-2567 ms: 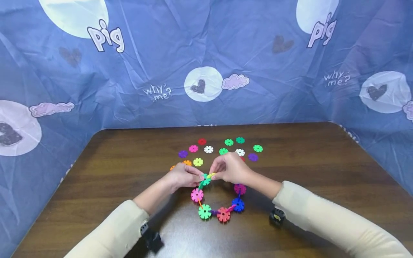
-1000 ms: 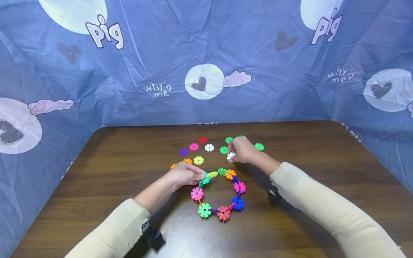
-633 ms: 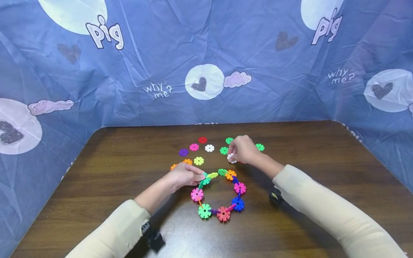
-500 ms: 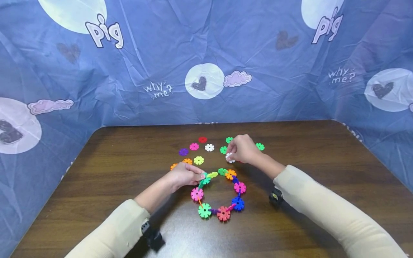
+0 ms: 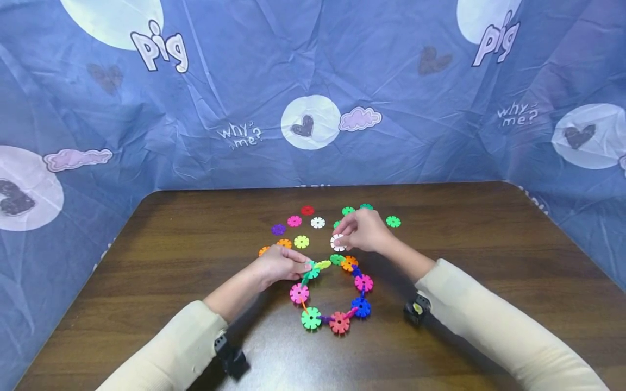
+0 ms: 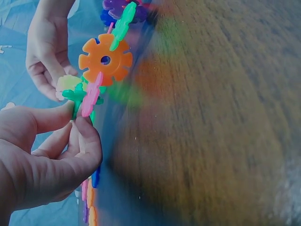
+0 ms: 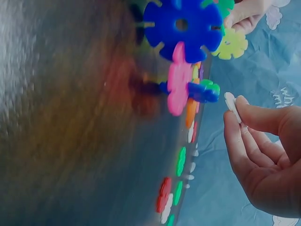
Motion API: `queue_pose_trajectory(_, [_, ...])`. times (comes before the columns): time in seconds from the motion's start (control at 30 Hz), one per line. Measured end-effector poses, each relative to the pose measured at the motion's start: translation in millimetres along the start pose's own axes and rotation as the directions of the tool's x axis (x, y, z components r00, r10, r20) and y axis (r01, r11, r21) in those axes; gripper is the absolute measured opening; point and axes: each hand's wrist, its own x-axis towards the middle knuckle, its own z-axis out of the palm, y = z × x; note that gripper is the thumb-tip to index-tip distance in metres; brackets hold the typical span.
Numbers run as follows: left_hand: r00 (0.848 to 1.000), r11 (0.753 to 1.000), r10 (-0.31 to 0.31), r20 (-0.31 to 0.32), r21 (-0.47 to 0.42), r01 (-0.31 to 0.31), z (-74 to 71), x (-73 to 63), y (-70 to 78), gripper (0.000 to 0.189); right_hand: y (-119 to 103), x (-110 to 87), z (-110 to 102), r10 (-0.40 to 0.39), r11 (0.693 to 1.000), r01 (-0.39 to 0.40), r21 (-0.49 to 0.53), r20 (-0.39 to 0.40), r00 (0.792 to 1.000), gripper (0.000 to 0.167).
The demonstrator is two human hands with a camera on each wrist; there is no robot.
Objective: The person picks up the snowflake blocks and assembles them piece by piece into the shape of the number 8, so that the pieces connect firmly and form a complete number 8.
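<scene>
A ring-like chain of slotted plastic snowflake discs lies on the table, with a gap at its far side between a yellow disc (image 5: 322,265) and a green disc (image 5: 337,259). My left hand (image 5: 279,266) pinches a teal-green disc (image 5: 313,270) of the chain beside the yellow one. In the left wrist view, thumb and forefinger grip that green disc (image 6: 75,96) by its edge. My right hand (image 5: 367,231) pinches a white disc (image 5: 337,243) between thumb and fingertips, just beyond the gap. The white disc (image 7: 232,107) appears nearly edge-on in the right wrist view, apart from the chain.
Loose discs lie across the far part of the brown table (image 5: 195,228): a white one (image 5: 318,222), a red one (image 5: 307,210), a yellow one (image 5: 301,241), a purple one (image 5: 278,229) and several green ones. A blue printed cloth (image 5: 205,108) hangs behind.
My right hand let go of the chain's yellow disc, moved to the loose discs and took a white one. It has since brought that disc left towards the gap. My left hand keeps its pinch.
</scene>
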Motion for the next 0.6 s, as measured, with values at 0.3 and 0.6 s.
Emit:
queue_pose_trajectory(0.3, [1.0,1.0,0.011,-0.003,-0.008,-0.011,-0.9,-0.2,-1.1,0.025,-6,-8.8,5,0.105,0.988,-0.113,0.106,0.078,0.991,0.016])
queue_pose_trajectory(0.6, [0.999,0.998,0.039,0.002,-0.049,-0.039,-3.1,-1.0,-6.3,0.028,-9,-18.1,11,0.191,0.949,-0.21,0.235,0.102,0.976,0.016])
